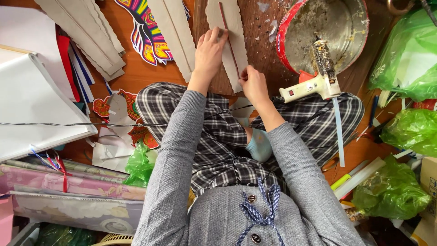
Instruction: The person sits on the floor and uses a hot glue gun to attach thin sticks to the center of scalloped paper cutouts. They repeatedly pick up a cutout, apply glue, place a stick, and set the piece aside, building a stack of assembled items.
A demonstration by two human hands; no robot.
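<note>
Pressing a thin red stick (229, 38) onto a scalloped cardboard strip (227, 43) on the wooden board (259, 41): left hand (209, 52) flat near top, right hand (253, 84) pinching lower end. Glue gun (318, 77) rests just right.

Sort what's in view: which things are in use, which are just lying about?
In use: left hand and right hand pressing a thin red stick onto a scalloped card strip.

Lying about: glue gun, metal basin, green bags, colourful cutout.
</note>
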